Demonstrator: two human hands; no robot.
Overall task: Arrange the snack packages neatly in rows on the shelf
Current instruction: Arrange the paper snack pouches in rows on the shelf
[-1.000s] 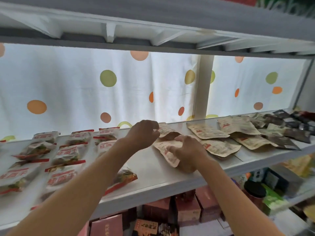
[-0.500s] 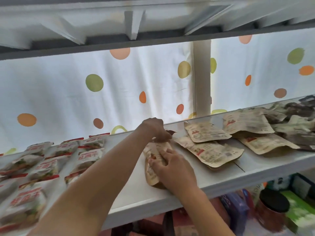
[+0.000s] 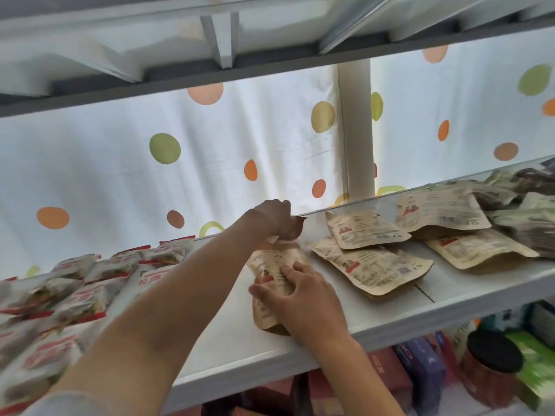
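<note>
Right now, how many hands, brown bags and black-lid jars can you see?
Hands: 2
Brown bags: 5 (1 held, 4 lying free)
Black-lid jars: 1
Total: 8

- Your right hand (image 3: 303, 298) now lies spread over the lower half of the tan kraft-paper snack pouch (image 3: 274, 283); a second ago it was pressing on that pouch while it lay slanted across the white shelf board (image 3: 390, 319).
- That pouch has turned: it now runs lengthwise from the front edge toward the back, where before it lay diagonally.
- Your left hand (image 3: 277, 219) has curled tighter and now pinches the pouch's top edge; a second ago it only hovered over the pouches at the back.
- Your view has swung right and closer, so the red-and-white snack packets (image 3: 90, 295) sit further left in the picture.
</note>
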